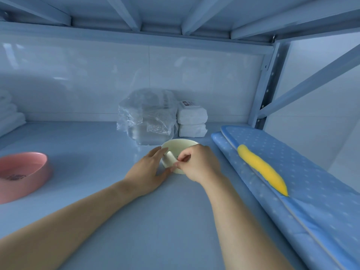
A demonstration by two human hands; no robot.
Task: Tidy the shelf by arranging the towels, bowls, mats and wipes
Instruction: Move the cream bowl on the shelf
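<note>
A cream bowl point(176, 146) sits in the middle of the shelf board point(97, 145). My left hand point(148, 172) cups its near left side, thumb over the rim. My right hand point(198, 162) pinches the near rim with fingertips. A pink bowl point(23, 172) rests at the left edge. Two white wipe packs point(191, 119) are stacked at the back wall. Folded white towels point(9, 112) lie at the far left. Blue dotted mats point(292, 172) with a yellow patch point(263, 168) lie stacked along the right side.
A crumpled clear plastic bag over a clear container point(146, 117) stands just behind the cream bowl, beside the wipes. The upper shelf's beams point(136, 26) run low overhead. A metal upright point(266, 90) and a diagonal brace close the right rear corner.
</note>
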